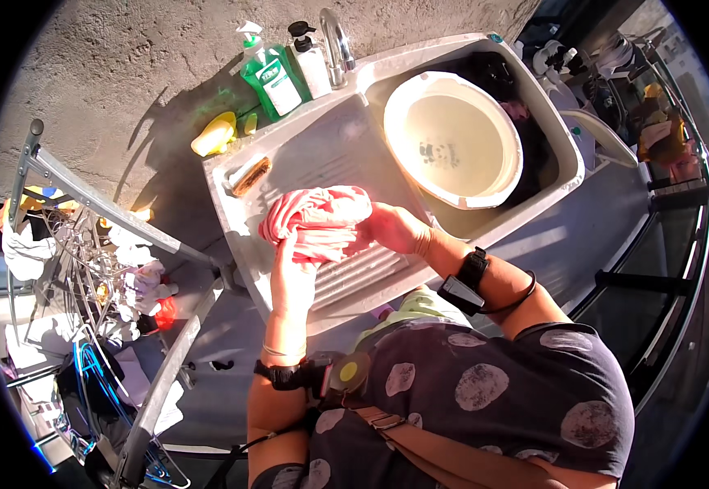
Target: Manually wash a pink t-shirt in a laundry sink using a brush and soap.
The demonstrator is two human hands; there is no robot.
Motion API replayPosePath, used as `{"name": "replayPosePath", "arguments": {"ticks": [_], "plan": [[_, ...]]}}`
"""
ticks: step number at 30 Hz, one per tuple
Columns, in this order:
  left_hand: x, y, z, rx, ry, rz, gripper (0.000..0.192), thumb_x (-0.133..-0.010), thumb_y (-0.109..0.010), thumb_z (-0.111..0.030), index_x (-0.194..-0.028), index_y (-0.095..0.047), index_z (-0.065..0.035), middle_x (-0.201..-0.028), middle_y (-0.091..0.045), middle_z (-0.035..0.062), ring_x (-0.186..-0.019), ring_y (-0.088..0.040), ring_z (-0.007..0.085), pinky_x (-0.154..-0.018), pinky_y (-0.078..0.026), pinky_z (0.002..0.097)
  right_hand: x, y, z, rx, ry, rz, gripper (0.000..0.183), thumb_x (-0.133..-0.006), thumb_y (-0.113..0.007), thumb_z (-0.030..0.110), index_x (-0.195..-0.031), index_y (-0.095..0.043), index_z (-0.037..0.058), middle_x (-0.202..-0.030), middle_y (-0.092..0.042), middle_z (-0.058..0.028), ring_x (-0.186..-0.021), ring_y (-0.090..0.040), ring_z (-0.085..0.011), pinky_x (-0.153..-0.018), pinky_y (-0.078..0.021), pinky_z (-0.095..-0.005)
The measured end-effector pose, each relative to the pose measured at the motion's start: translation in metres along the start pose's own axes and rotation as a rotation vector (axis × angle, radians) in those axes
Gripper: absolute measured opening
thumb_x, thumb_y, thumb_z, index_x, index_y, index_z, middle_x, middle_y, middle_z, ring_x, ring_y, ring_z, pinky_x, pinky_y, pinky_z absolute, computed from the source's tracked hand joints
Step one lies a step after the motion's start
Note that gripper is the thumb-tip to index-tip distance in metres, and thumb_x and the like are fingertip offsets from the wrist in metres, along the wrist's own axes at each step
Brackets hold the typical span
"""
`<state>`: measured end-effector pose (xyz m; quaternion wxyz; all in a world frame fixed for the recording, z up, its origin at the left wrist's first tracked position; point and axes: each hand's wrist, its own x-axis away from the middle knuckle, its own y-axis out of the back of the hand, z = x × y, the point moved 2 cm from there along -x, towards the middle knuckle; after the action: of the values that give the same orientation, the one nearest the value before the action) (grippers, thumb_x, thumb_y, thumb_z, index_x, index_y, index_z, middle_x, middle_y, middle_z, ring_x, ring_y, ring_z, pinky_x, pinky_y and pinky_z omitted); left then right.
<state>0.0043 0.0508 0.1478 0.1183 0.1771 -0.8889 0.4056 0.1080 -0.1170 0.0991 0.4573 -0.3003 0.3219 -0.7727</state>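
Note:
A bunched pink cloth (pixel 321 217) is held over the ribbed washboard part of a grey laundry sink (pixel 360 275). My left hand (pixel 293 275) grips its lower left side, with the fingers partly hidden under the folds. On the right side of the cloth, my right hand (pixel 394 227) is closed on it, its fingertips hidden behind the fabric. A scrubbing brush (pixel 252 176) lies at the upper left of the washboard. In the basin to the right sits a round white tub (pixel 513 159) holding water, with dark fabric (pixel 535 143) beside it.
Behind the washboard stand a green pump bottle (pixel 272 79), a white pump bottle (pixel 312 64) and a chrome faucet (pixel 335 46). A yellow bottle (pixel 215 134) lies on the ledge. A metal rack frame (pixel 110 202) with hangers and clothes is at left; a railing (pixel 690 244) runs at right.

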Motion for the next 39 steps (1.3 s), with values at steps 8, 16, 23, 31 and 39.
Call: {"name": "replayPosePath", "arguments": {"ticks": [8,16,23,31,39], "plan": [[-0.001,-0.009,-0.008,-0.004,-0.081,-0.130,0.057,-0.095,-0.044,-0.041,-0.137,-0.031,-0.0043,-0.135,-0.042,0.0119,-0.120,-0.047,0.0248,-0.096,-0.045,0.0399,-0.041,-0.027,0.015,0.938,-0.062,-0.002,0.050,-0.072,-0.067,0.012,-0.118,-0.052,0.0033,-0.082,-0.066,-0.0088,-0.063,-0.059,-0.0109,-0.051,-0.0469,-0.0287],[0.001,-0.023,-0.027,-0.216,-0.320,-0.250,0.055,-0.096,-0.039,-0.043,-0.139,-0.029,-0.0110,-0.139,-0.038,0.0077,-0.122,-0.044,0.0233,-0.095,-0.040,0.0355,-0.064,-0.063,0.093,1.732,0.870,-0.245,0.033,-0.060,-0.072,0.017,-0.093,-0.065,0.0132,-0.084,-0.057,-0.0024,-0.085,-0.054,-0.0239,-0.076,-0.0401,-0.0375],[0.010,0.047,0.048,-0.229,0.612,-0.145,0.045,-0.097,-0.034,-0.042,-0.115,-0.052,-0.0049,-0.094,-0.065,0.0061,-0.078,-0.062,0.0163,-0.063,-0.047,0.0278,-0.055,-0.004,0.042,1.921,0.717,0.060,0.044,-0.060,-0.071,0.012,-0.103,-0.063,0.0123,-0.104,-0.055,-0.0060,-0.110,-0.048,-0.0266,-0.098,-0.0344,-0.0420],[-0.039,0.051,0.074,-0.785,0.357,0.100,0.022,-0.091,-0.055,-0.022,-0.100,-0.060,-0.0027,-0.079,-0.064,0.0047,-0.070,-0.061,0.0120,-0.065,-0.047,0.0259,0.013,0.150,0.117,0.981,0.308,-0.888,0.035,-0.085,-0.063,0.017,-0.119,-0.055,0.0121,-0.123,-0.051,-0.0105,-0.116,-0.048,-0.0219,-0.094,-0.0408,-0.0375],[-0.118,0.076,0.079,-1.196,0.038,-0.460,0.063,-0.080,-0.069,-0.034,-0.123,-0.041,0.0025,-0.109,-0.056,0.0194,-0.099,-0.057,0.0274,-0.084,-0.047,0.0363,0.104,0.297,0.116,0.075,0.320,-1.247,0.036,-0.092,-0.048,0.034,-0.115,-0.053,0.0073,-0.114,-0.056,-0.0084,-0.101,-0.055,-0.0234,-0.086,-0.0441,-0.0362]]}}
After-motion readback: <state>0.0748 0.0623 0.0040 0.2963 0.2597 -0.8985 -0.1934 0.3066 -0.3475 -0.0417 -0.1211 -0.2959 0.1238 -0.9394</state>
